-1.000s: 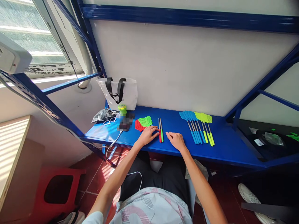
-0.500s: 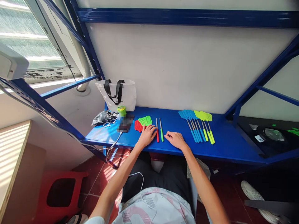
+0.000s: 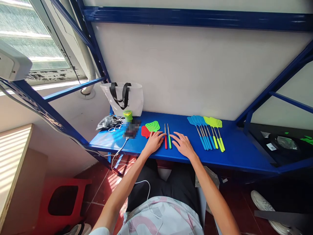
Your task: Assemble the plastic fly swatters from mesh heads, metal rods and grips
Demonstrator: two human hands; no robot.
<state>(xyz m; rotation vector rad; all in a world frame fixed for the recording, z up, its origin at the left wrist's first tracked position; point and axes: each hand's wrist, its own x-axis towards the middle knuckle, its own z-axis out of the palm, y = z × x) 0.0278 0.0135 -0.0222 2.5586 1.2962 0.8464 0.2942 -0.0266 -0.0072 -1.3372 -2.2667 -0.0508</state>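
Observation:
Both my hands rest flat on the blue shelf board, holding nothing. My left hand [image 3: 154,142] lies just left of a metal rod with a red grip [image 3: 165,142], its fingertips close to the rod. Under and beyond those fingers are a red fly swatter head [image 3: 145,132] and a lime-green one [image 3: 153,126], overlapping. My right hand [image 3: 182,145] has its fingers spread beside a metal rod with a green grip [image 3: 169,142]. Farther right lie several blue fly swatters [image 3: 201,133] and several yellow-green fly swatters [image 3: 215,130], side by side.
The blue metal shelf [image 3: 234,157] runs across in front of me. At its left stand a white tote bag [image 3: 122,101] with black handles and a green-capped jar [image 3: 127,115]. Near them lie white-handled scissors [image 3: 112,130], a crumpled black bag [image 3: 107,122] and a white cable [image 3: 122,147].
The red-gripped rod has shifted left, away from the green-gripped rod. My right hand has moved left, closer to the green-gripped rod, and its fingers have spread.

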